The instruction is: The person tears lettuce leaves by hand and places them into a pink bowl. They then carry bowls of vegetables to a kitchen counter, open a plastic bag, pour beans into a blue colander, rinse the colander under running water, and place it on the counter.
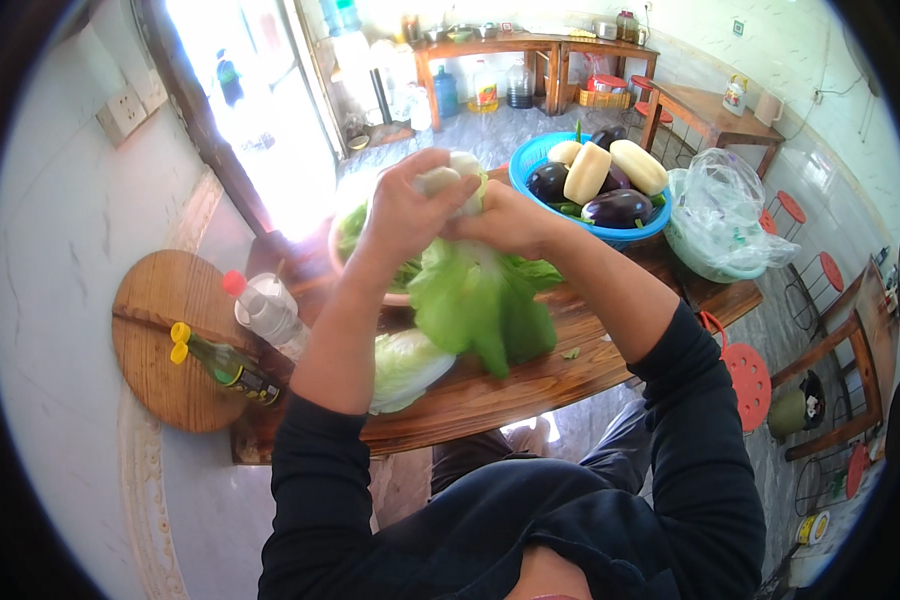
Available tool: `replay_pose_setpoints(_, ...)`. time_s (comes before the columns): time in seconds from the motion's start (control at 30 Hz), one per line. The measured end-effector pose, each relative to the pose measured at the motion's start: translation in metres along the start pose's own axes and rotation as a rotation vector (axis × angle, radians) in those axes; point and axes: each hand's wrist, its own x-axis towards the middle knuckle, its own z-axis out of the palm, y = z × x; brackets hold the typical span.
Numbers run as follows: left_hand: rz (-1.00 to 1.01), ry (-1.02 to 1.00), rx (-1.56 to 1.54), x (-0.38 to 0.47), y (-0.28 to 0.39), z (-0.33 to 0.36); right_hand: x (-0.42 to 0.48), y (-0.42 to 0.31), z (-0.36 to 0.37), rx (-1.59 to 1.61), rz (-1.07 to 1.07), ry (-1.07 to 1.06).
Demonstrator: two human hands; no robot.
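Observation:
My left hand (412,199) grips the pale stem end of a leafy green vegetable (480,300), held stem-up over the table. Against it, my right hand (506,217) grips the same vegetable from the right, just below the stem end. Its broad green leaves hang down toward me, slightly blurred. Partly behind my arms and the leaves is a pinkish basin (396,298) with green leaves (352,229) inside. A napa cabbage (409,367) lies on the wooden table (487,397), right of my left forearm.
A blue plastic basket (521,161) holds eggplants (619,208) and pale peeled vegetables (589,172). Right of it stands a pale green basin (709,259) with clear plastic bags (724,191). At left are a round wooden board (157,337), a yellow-capped bottle (229,371) and a red-capped bottle (266,311).

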Motion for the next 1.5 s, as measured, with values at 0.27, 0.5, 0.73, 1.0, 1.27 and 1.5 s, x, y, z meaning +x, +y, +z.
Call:
replay_pose_setpoints(0.27,-0.034,-0.029,-0.053,0.002,-0.009,-0.017,0.013,0.001,0.005,-0.254,-0.122,0.04)
replay_pose_setpoints(0.5,-0.429,0.006,-0.618,-0.001,-0.047,-0.023,0.025,0.02,0.008,-1.04,-0.098,-0.002)
replay_pose_setpoints(0.73,-0.455,0.09,-0.294,0.009,-0.084,-0.052,0.019,0.011,-0.017,-0.705,0.031,0.117)
replay_pose_setpoints(1.0,-0.298,0.018,0.528,-0.004,-0.065,-0.049,0.025,0.005,-0.036,-0.085,0.095,0.262)
replay_pose_setpoints(1.27,-0.236,-0.36,-0.231,0.008,-0.027,-0.028,0.046,-0.008,-0.003,0.185,-0.124,0.233)
replay_pose_setpoints(1.5,-0.282,-0.275,-0.374,-0.006,-0.021,-0.032,0.062,-0.009,0.009,-0.423,-0.429,0.351)
